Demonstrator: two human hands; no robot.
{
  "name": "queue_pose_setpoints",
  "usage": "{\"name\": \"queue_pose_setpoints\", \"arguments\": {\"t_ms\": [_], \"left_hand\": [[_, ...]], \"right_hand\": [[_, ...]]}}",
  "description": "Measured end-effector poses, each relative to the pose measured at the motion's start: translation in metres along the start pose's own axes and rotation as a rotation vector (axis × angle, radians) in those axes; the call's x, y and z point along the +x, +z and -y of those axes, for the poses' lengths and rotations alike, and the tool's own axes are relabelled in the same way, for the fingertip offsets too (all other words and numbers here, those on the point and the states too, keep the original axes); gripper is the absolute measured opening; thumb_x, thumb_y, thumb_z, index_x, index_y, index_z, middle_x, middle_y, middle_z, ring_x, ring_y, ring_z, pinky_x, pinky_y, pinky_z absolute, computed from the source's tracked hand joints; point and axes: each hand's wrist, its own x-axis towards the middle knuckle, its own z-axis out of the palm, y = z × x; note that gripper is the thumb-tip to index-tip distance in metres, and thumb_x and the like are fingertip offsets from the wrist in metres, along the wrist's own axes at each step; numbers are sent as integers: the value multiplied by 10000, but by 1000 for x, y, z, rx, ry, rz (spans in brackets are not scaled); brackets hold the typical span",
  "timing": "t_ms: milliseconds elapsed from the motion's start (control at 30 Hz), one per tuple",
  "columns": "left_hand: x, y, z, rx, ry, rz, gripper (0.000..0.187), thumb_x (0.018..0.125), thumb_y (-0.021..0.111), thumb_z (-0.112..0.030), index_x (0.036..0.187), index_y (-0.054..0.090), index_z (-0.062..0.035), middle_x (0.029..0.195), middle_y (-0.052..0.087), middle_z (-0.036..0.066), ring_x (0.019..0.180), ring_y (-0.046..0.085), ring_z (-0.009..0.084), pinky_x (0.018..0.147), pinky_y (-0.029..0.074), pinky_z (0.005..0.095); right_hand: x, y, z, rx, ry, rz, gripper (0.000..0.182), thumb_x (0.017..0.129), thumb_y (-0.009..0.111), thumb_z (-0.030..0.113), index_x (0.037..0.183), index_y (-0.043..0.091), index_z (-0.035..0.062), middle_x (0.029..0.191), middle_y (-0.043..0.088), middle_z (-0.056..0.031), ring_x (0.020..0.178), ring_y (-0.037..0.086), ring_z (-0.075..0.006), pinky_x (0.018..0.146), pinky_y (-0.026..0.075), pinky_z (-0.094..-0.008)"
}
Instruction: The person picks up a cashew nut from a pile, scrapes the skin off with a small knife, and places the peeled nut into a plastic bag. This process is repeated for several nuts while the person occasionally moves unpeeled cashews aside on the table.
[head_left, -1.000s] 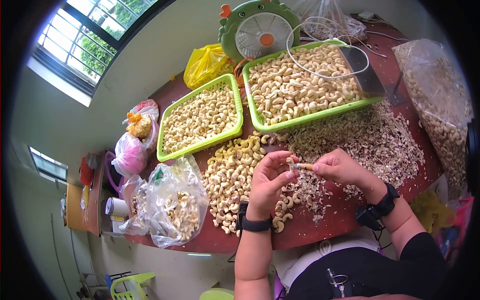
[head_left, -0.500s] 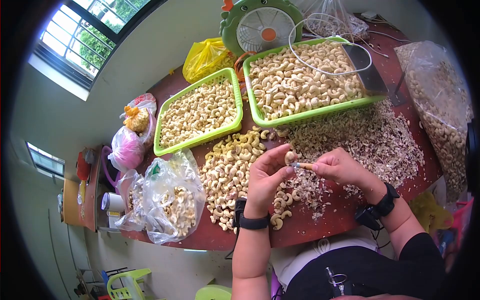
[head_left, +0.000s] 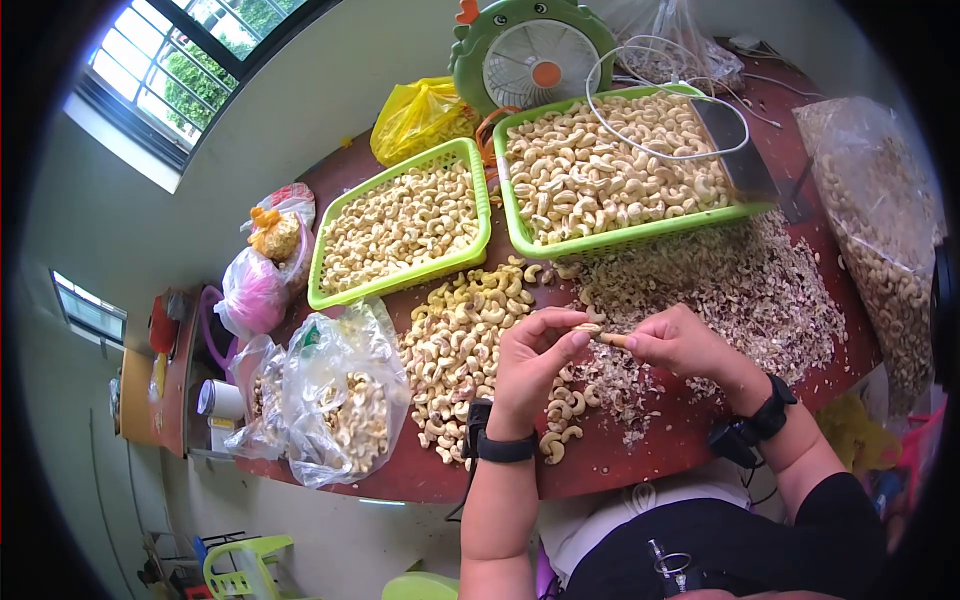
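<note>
My left hand (head_left: pixel 533 362) pinches a cashew nut (head_left: pixel 588 328) between thumb and fingers, above the table. In my right hand (head_left: pixel 682 345) is a small knife with a wooden handle (head_left: pixel 613 340); its tip meets the cashew, and the blade is mostly hidden. Below and left of my left hand lies a loose pile of cashews (head_left: pixel 455 345), some with brown skin on them. Under and beyond my right hand spreads a heap of peeled skin flakes (head_left: pixel 740 300).
Two green baskets of cashews, a smaller one (head_left: pixel 318 285) and a larger one (head_left: pixel 520 235), stand behind. A phone (head_left: pixel 735 150) with a white cable rests on the larger. Clear bags of nuts (head_left: pixel 345 400) flank the table (head_left: pixel 600 480). A green fan (head_left: pixel 535 60) stands at the back.
Both hands have dropped slightly. The cashew has turned in my left fingers, and the knife lies closer against it, its metal part now less visible. The view has shifted a little.
</note>
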Motion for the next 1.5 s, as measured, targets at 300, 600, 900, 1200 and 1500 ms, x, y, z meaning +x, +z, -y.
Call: {"name": "queue_pose_setpoints", "arguments": {"t_ms": [300,600,900,1200,1500], "left_hand": [[2,-4,2,-137,34,-187,151,799,550,-54,942,554,-5,779,575,37,644,515,85,587,441,216],[5,-9,11,-136,-21,-84,122,804,560,-86,907,527,-29,759,576,32,614,527,77,525,462,209],[6,-10,14,-188,-79,-51,204,845,459,-51,1038,523,-36,822,573,49,614,536,72,516,466,190],[9,-13,21,-210,-135,-89,188,832,470,-48,1016,512,-43,806,584,49,601,544,65,480,452,177],[9,-10,20,-272,-116,-139,184,827,520,-102,997,495,-39,774,578,52,562,543,78,428,451,189]], "right_hand": [[0,2,1,35,-27,-17,348,827,524,270,566,533,39,465,397,59,439,343,-22,393,261,-204],[5,-6,-13,114,-77,-24,352,839,502,271,581,531,34,483,415,50,437,346,-24,395,252,-189],[16,-11,-23,165,-48,-33,374,851,481,291,579,495,35,429,349,61,351,285,-20,336,182,-193],[21,-15,-35,154,-70,-81,404,847,469,338,565,472,50,400,338,60,308,267,-23,301,169,-191],[21,-14,-38,130,-54,-96,412,850,460,337,544,458,61,391,329,61,302,264,-19,295,167,-187]]}}
